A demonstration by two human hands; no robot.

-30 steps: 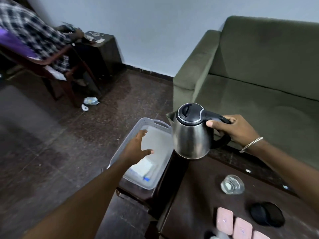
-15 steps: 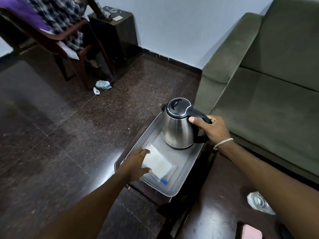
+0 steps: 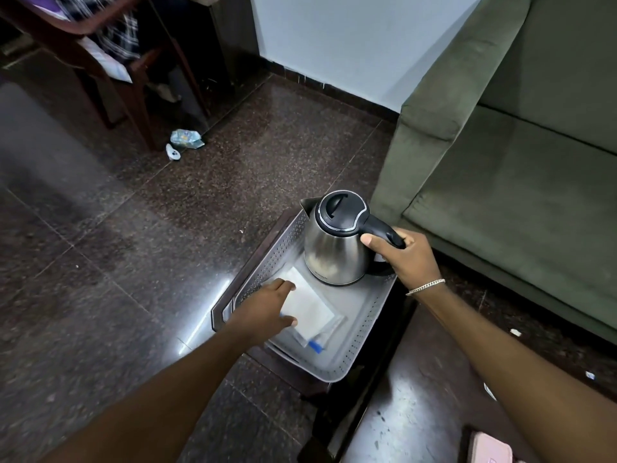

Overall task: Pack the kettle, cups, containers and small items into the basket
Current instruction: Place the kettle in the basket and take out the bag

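Note:
A steel kettle (image 3: 334, 255) with a black lid stands upright at the far end of the grey perforated basket (image 3: 364, 345). My right hand (image 3: 407, 259) grips its black handle from the right. My left hand (image 3: 263, 312) reaches into the basket from the left, and its straight fingers rest on a flat white packet (image 3: 314, 310) that lies on the basket floor, near the kettle's base. A second packet with a blue mark pokes out beneath the white one.
The basket sits on a low dark wooden stand (image 3: 287, 369) beside a dark glossy table (image 3: 417, 412) carrying a pink item (image 3: 489, 447). A green sofa (image 3: 517, 162) is at the right. A chair with a seated person (image 3: 110, 61) and floor litter (image 3: 185, 138) lie at the far left.
My right hand carried the kettle from above the table edge down into the far end of the basket. My left hand dropped onto the white packet. The view tilted down and left.

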